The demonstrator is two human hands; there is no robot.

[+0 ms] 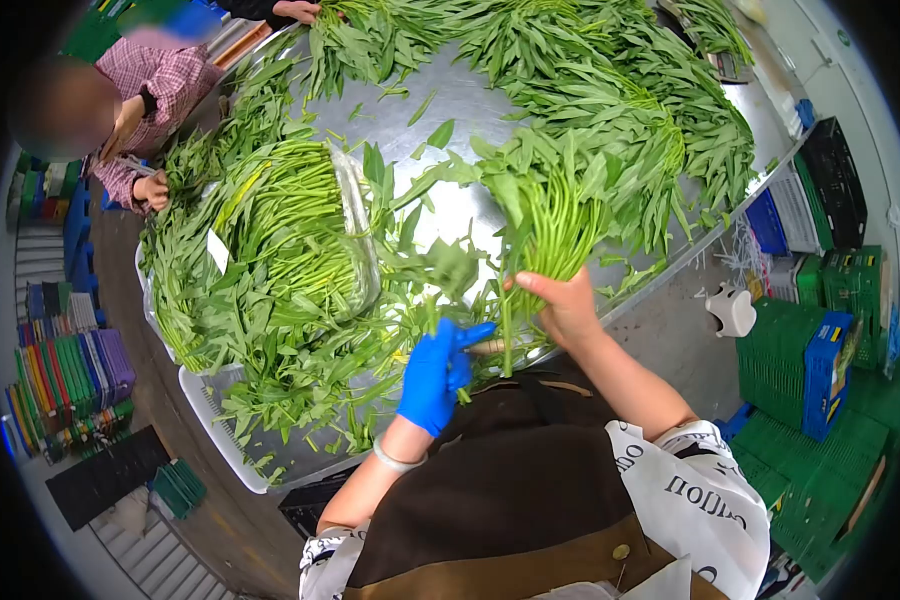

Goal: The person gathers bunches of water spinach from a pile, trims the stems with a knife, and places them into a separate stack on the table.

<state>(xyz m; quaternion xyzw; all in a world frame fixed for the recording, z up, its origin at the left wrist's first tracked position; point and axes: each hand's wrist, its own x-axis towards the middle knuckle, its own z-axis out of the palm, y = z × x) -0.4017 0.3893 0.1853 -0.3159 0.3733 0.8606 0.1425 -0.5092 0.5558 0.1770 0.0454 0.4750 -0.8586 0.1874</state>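
My left hand (pixel 434 375), in a blue glove, is closed on a few leafy green stems near the table's front edge. My bare right hand (pixel 562 305) grips a thick bunch of leafy greens (pixel 555 215) by its stems, with the leaves pointing away from me. One loose stem (pixel 507 330) hangs down beside my right thumb. To the left lies a large pile of greens (pixel 290 225) with its stems bundled beside clear plastic. More bunches (pixel 620 110) are laid along the far right of the metal table (pixel 460 100).
A co-worker in a checked shirt (pixel 170 85) reaches into the greens at the left; another person's hand (pixel 297 11) is at the top. A white crate (pixel 220 430) sits front left. Green crates (pixel 790 360) and a white stool (pixel 732 310) stand right.
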